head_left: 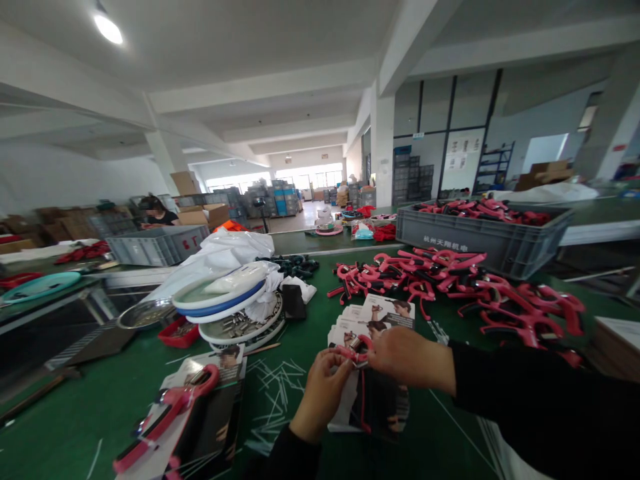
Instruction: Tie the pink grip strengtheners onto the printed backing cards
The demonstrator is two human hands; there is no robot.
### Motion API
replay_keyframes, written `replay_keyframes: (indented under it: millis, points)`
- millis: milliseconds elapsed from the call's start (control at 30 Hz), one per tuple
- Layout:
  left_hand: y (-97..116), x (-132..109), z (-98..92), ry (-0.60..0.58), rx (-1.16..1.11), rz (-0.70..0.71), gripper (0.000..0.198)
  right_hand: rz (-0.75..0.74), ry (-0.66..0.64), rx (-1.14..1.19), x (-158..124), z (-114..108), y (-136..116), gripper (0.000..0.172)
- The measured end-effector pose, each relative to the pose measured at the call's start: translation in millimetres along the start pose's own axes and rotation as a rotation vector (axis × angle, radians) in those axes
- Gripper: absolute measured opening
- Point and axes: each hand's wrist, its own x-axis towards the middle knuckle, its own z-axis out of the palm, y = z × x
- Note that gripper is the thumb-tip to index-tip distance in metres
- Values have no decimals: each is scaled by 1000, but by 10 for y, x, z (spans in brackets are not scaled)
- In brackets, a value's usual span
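Observation:
My left hand [325,387] and my right hand [403,357] meet over a stack of printed backing cards [345,323]. Between them is a pink plier-like hand tool [361,343] with a metal part in its head. My left fingers pinch at the left side of the head, and my right fingers are closed around its right side. One pink handle points down over the dark lower part of the top card. At the left, another pink tool [165,417] lies on a card, with a clear tie around its handles.
Loose clear plastic ties [277,393] lie on the green table. Pink tools [445,280] are heaped behind my right hand, before a grey crate [500,240] of more. White round trays [220,300] and a red bin [179,333] stand left. Another person [159,213] sits farther back.

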Motion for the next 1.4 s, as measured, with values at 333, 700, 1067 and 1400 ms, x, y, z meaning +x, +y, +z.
replay_keyframes:
  millis: [333, 700, 1067, 1400]
  points:
    - [-82, 71, 49, 207, -116, -62, 29, 86, -85, 194, -106, 12, 169, 20]
    - [-323, -399, -186, 122, 101, -34, 31, 104, -318, 350, 135, -195, -39, 25]
    - [-428, -319, -159, 106, 43, -65, 27, 100, -375, 352, 331, -345, -106, 34]
    - [-425, -271, -165, 109, 65, -25, 23, 54, -289, 429, 269, -151, -115, 28]
